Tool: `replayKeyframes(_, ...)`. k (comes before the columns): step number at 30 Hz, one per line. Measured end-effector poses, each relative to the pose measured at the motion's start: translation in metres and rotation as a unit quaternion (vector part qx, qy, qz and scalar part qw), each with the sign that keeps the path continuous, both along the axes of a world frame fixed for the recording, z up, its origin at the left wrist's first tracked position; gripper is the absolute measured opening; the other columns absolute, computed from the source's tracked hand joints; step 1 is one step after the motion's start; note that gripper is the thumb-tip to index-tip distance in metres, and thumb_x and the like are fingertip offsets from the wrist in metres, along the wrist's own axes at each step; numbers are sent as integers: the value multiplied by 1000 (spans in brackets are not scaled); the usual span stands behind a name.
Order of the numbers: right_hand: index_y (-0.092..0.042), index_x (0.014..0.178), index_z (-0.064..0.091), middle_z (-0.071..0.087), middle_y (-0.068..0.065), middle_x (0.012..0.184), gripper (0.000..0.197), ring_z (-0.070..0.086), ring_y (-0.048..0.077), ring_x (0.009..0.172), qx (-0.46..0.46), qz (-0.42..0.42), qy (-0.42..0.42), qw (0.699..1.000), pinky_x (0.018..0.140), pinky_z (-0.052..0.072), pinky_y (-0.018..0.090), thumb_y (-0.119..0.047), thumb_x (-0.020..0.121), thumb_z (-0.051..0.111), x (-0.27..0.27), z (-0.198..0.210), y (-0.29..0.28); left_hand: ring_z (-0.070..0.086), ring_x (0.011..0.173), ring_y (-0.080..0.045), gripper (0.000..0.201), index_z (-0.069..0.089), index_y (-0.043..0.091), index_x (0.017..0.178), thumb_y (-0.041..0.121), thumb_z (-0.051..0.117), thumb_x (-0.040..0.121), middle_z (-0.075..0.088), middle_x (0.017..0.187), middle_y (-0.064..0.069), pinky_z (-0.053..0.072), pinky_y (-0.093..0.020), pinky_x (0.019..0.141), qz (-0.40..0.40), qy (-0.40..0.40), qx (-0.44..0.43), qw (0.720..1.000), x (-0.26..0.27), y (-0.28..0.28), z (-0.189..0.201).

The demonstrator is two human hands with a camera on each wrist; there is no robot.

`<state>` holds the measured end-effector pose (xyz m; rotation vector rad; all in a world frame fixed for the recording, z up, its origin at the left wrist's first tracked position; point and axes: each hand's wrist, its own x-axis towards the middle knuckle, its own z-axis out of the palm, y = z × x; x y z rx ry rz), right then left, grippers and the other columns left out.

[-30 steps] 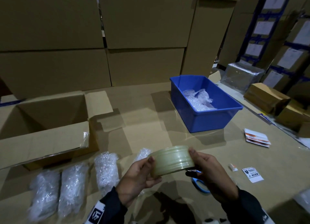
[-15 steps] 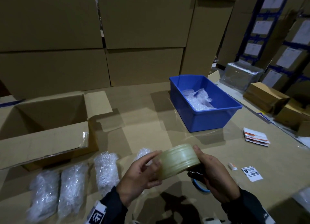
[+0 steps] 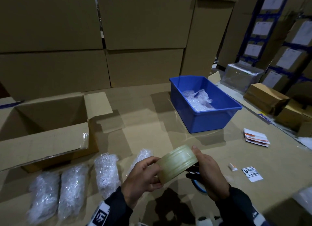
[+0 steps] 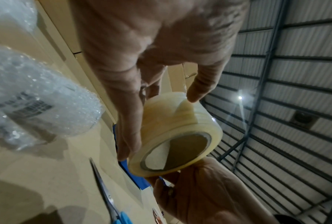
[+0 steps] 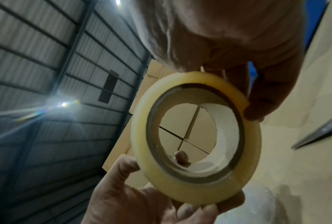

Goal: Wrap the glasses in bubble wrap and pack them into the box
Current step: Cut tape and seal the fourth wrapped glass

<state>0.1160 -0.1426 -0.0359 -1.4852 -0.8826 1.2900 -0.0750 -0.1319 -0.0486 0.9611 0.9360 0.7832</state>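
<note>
Tape roll [image 3: 178,159]: clear packing tape on a cardboard core, held above the tabletop [image 3: 152,124] at 6 o'clock in the head view, between both hands.

Left hand [image 3: 143,176]: fingers curled around the roll's left side, thumb on the outer winding; one fingertip shows inside the core in the right wrist view.

Right hand [image 3: 209,173]: fingers and thumb gripping the roll's right edge.

Scissors [image 3: 197,183]: blue-handled, lying on the tabletop just under the right hand, mostly hidden by it.

Wrapped glasses [image 3: 106,173]: four bubble-wrapped bundles in a row on the tabletop from 8 o'clock toward 6 o'clock; the rightmost is partly hidden behind the left hand.

Box [image 3: 43,129]: open cardboard carton at 9 o'clock, flaps spread; as much of its inside as shows holds nothing.

Blue bin [image 3: 209,122]: plastic tub at 1 o'clock, with loose bubble wrap [image 3: 198,100] inside.

Fragile label [image 3: 252,174]: white sticker flat on the tabletop at 4 o'clock, a small white scrap just beside it.

Label stack [image 3: 255,137]: small orange-and-white pile at 3 o'clock.

Stacked cartons [image 3: 135,31]: wall of large cardboard boxes at 12 o'clock, behind the tabletop.
</note>
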Motion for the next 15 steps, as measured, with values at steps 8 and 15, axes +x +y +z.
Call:
replayKeyframes(8,-14,85,70,70,-2,63,50,67,14,70,-7,-10,-14,1000,69,53,34,-45,102,34,-2,-4,4,70,79,-27,30,68,12,94,30,57,72,64,86,-13,54,-46,92,-27,46,22,998,-2,3,-1)
replayKeyframes(15,-10,103,71,75,9,89,68,70,34,87,-73,13,41,996,64,56,34,-62,97,27,1,2,8,45,133,-3,29,76,32,96,49,67,75,54,139,13,40,-27,107,-80,125,201,968,8,0,-6)
